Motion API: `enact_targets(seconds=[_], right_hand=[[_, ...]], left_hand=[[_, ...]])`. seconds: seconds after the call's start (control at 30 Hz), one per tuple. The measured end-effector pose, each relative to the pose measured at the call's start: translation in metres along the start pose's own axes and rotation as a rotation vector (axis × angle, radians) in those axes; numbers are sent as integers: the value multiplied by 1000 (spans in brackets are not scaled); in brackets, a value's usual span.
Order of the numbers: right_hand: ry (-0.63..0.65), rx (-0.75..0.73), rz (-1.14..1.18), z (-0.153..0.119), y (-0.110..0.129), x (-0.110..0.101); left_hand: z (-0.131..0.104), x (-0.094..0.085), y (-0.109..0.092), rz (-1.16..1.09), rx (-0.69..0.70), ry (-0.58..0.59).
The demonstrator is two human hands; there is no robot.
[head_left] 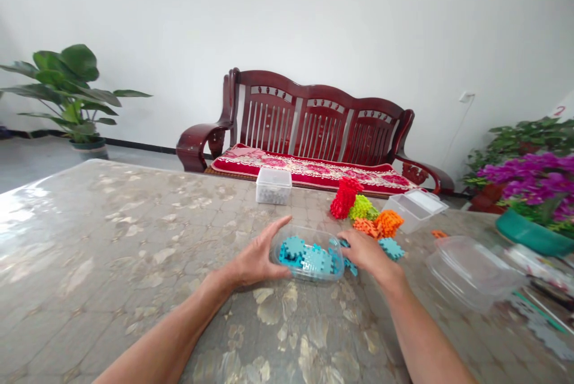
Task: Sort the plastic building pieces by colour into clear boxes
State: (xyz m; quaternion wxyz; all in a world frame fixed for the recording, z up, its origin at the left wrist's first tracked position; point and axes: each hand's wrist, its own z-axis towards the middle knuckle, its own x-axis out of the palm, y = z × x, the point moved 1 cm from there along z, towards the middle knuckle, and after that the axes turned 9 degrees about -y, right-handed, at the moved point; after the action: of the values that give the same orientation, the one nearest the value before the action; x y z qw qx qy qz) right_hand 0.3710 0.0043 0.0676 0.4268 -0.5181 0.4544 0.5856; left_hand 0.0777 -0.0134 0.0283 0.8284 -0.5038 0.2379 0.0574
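A clear plastic container [309,275] rests on the table in front of me, holding several light-blue notched plastic pieces [317,259]. My left hand [260,255] grips its left end, thumb along the near side and fingers along the far side. At the container's right end is my right hand [361,249], its fingers bent down around blue notched pieces [352,267]; the fingertips are partly hidden. Another light-blue piece [391,249] lies just right of that hand. Beyond it are orange pieces [388,224], yellow-green pieces [362,209] and a stack of red pieces [344,198].
A lidded clear box [273,186] with grey contents stands at the table's far side. An empty clear box [415,209] and clear tubs [470,270] are on the right, near a flower pot [533,233]. Behind the table [134,252] is a wooden bench [314,115].
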Motion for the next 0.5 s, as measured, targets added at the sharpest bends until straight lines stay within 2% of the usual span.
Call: enact_targets(seconds=[0.2, 0.37, 0.5], right_hand=[[-30, -29, -79, 0, 3, -2], [-45, 28, -30, 4, 1, 1], [-231, 45, 59, 6, 0, -5]], left_hand=[[-1, 3, 0, -8, 2, 6], [-1, 2, -1, -29, -5, 19], [-1, 3, 0, -77, -14, 23]])
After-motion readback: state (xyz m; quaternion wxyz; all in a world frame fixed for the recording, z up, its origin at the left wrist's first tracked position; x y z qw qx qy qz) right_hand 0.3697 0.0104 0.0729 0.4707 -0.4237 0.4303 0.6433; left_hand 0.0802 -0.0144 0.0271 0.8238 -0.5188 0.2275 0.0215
